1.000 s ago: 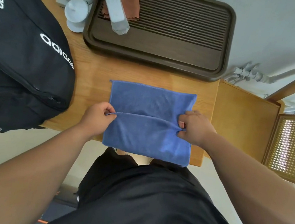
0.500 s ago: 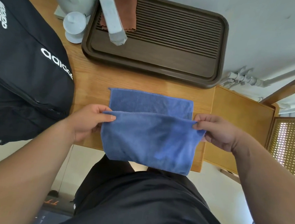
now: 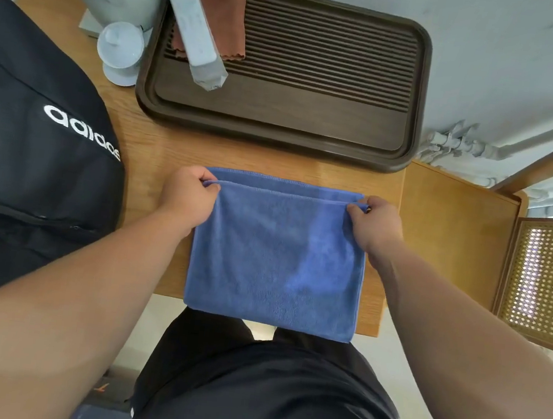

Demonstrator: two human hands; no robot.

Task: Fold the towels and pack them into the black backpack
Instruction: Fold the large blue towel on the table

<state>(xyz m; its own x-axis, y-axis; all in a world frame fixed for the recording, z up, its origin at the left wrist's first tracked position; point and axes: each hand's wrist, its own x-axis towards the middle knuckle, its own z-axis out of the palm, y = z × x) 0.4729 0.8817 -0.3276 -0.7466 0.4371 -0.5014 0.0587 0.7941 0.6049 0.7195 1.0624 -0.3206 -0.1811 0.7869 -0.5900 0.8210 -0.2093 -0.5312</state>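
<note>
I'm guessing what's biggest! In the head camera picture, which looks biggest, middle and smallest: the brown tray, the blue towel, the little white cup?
1. Brown tray, biggest.
2. Blue towel, clearly less area, though it lies nearer the camera.
3. White cup, smallest by far.

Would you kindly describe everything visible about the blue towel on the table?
The blue towel is soft, fuzzy cloth with stitched hems, folded over into a near square. It lies flat on the wooden table, its near edge hanging slightly over the table's front. The left hand and right hand each pinch a far corner of the upper layer, which sits just short of the lower layer's far edge.
</note>
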